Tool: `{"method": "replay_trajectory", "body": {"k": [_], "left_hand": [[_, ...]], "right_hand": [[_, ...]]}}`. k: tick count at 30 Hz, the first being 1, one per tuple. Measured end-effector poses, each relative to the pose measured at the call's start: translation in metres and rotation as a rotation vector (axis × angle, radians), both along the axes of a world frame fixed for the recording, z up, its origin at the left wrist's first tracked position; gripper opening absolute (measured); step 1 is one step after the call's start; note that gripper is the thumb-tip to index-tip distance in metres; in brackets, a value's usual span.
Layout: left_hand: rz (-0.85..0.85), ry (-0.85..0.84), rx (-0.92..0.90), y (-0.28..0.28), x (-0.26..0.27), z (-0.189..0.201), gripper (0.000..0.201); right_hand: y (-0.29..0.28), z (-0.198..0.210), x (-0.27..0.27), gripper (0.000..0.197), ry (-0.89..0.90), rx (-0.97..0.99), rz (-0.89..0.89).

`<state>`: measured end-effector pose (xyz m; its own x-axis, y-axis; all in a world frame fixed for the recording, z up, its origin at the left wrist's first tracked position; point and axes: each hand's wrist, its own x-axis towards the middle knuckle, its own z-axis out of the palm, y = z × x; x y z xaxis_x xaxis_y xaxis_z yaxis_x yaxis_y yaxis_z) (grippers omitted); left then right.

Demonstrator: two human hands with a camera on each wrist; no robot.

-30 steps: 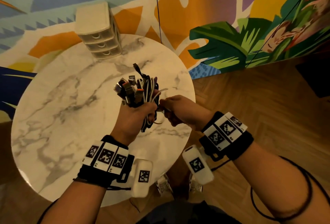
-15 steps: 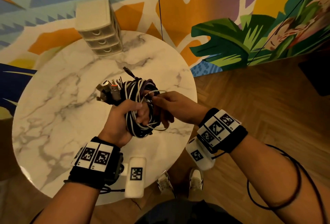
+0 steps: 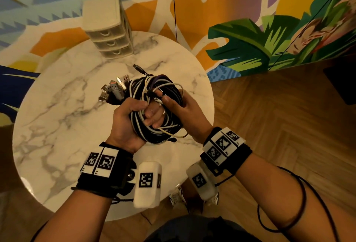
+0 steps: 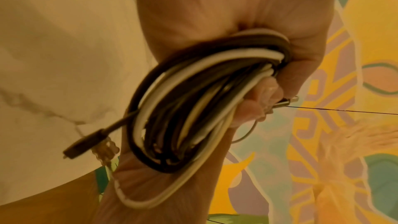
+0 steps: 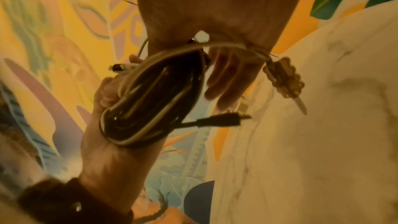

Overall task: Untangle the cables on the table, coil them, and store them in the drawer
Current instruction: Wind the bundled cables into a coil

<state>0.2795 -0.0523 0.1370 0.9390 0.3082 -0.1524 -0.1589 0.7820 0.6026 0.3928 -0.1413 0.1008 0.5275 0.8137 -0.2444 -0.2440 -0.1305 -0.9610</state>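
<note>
A coil of black, white and purple cables [image 3: 163,128] is held above the round marble table [image 3: 57,126]. My left hand [image 3: 131,122] grips the coil's left side in a fist; the left wrist view shows its fingers wrapped round the strands [image 4: 193,108]. My right hand [image 3: 185,110] holds the right side, thumb on top by a white plug, fingers [image 5: 226,74] behind the loop [image 5: 146,108]. A cluster of USB plugs [image 3: 113,89] sticks out to the upper left, and a black plug [image 3: 137,67] points away. The cream three-drawer unit [image 3: 107,27] stands at the table's far edge, its drawers closed.
A painted mural wall rises behind the table, with a thin black cord [image 3: 174,10] hanging down it. Wooden floor [image 3: 279,116] lies to the right. My shoes [image 3: 177,197] show below the table's near edge.
The bundle has turned from plugs-up to lying with its loop facing me. My right hand has moved from pinching a white end to holding the coil's right side.
</note>
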Motion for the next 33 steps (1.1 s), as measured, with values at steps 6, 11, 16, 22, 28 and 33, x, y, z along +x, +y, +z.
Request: {"method": "replay_trajectory", "body": {"k": [6, 11, 16, 22, 28, 33], "left_hand": [[0.084, 0.164, 0.047, 0.000, 0.003, 0.003, 0.028], [0.143, 0.372, 0.124, 0.000, -0.001, 0.001, 0.022], [0.274, 0.495, 0.180, -0.004, 0.002, -0.006, 0.019], [0.407, 0.579, 0.236, -0.012, 0.010, -0.012, 0.022], [0.419, 0.609, 0.211, -0.017, 0.018, -0.012, 0.027], [0.474, 0.639, 0.219, -0.024, 0.023, -0.013, 0.027]], "right_hand": [[0.004, 0.010, 0.003, 0.003, -0.066, -0.023, 0.002], [0.007, 0.003, 0.003, 0.020, -0.272, -0.094, -0.042], [0.010, -0.005, 0.003, 0.027, -0.321, -0.123, -0.101], [0.005, -0.008, 0.006, 0.024, -0.369, -0.143, -0.138], [0.002, -0.006, 0.013, 0.022, -0.370, -0.151, -0.103], [-0.002, -0.007, 0.015, 0.020, -0.355, -0.141, -0.091]]}}
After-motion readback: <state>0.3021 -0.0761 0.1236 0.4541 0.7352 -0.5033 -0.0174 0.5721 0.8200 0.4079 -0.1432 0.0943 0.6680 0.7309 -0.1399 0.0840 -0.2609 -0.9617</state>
